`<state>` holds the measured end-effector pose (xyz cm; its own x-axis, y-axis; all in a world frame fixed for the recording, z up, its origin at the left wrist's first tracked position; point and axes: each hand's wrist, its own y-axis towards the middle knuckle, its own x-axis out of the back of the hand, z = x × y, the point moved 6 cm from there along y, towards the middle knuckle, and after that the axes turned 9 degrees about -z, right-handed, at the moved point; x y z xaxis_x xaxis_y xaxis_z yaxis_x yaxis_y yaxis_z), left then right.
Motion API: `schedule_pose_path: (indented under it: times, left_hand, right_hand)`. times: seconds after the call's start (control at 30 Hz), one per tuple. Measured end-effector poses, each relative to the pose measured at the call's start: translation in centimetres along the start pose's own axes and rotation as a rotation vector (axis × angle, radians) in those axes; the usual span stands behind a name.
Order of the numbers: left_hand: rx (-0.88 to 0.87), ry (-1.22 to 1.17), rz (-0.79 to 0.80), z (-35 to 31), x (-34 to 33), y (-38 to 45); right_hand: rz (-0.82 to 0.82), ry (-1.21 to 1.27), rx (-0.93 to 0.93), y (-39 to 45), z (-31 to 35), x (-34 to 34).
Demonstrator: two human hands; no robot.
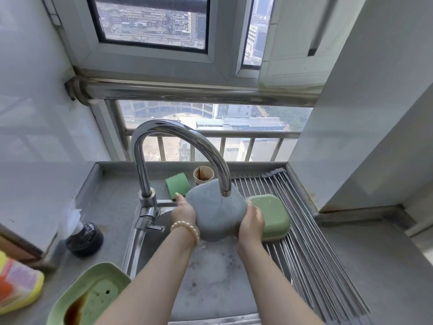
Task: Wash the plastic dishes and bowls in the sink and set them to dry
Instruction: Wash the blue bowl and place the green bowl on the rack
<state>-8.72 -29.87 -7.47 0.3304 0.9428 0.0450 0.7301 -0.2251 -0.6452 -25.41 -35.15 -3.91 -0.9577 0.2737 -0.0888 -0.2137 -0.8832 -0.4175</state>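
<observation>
A: Where's the grey dish (216, 208)?
B: Under the faucet (180, 146), over the sink (210, 277). I see left hand (184, 211) and right hand (251, 222) clasping opposite rims.
A: Handling?
B: Probably light, stiff, wet-slick. I'd keep both grips on the rims.

A: Items left of the faucet (150, 160)?
B: One black jar (85, 239), on the counter; one yellow-and-orange packet (16, 287), further left, at the frame's edge.
A: Behind the faucet?
B: One metal railing (206, 146), across the window (152, 22).
</observation>
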Motion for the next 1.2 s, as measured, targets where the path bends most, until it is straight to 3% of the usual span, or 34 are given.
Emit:
schedule_pose_path:
  times: [0.13,0.23,0.3,0.4,0.5,0.57,0.63,0.83,0.97,1.07,1.2]
  left_hand:
    - [0.234,0.045,0.213,1.9,-0.2,0.4]
    - [0.284,0.079,0.322,1.7,-0.2,-0.8]
    - [0.090,0.251,0.269,0.9,0.1,-1.9]
    - [-0.479,0.685,0.105,-0.9,1.0,-4.2]
    - [-0.679,0.859,0.157,-0.6,0.8,-6.2]
    - [-0.716,0.954,0.180,-1.0,0.5,-6.4]
    - [-0.680,0.974,0.209,-1.7,0.3,-5.7]
    - [-0.395,0.713,0.182,-3.8,0.9,-2.9]
    - [-0.332,0.775,0.257,-4.3,0.4,-1.8]
    - [-0.323,0.796,0.152,-4.2,1.3,-1.1]
    - [-0.292,0.687,-0.013,-3.9,2.7,-0.9]
  right_hand:
    - [0.178,-0.413,-0.016,1.3,0.7,-0.5]
    - [0.266,-0.429,-0.092,0.9,0.3,-0.5]
    - [0.210,-0.384,-0.070,0.9,0.2,-0.2]
    - [0.090,-0.327,-0.041,1.3,-0.2,0.1]
    - [0.082,-0.246,-0.091,1.1,-0.8,0.3]
    - [0.106,-0.166,-0.151,0.7,-0.9,0.6]
    - [0.137,-0.112,-0.197,0.2,-1.0,0.7]
    - [0.224,-0.047,-0.263,-0.7,-2.4,0.1]
    - [0.180,-0.219,-0.236,-0.4,-3.4,0.6]
    - [0.109,-0.397,-0.063,0.2,-2.6,0.0]
    - [0.149,-0.792,0.415,-2.5,0.5,-2.0]
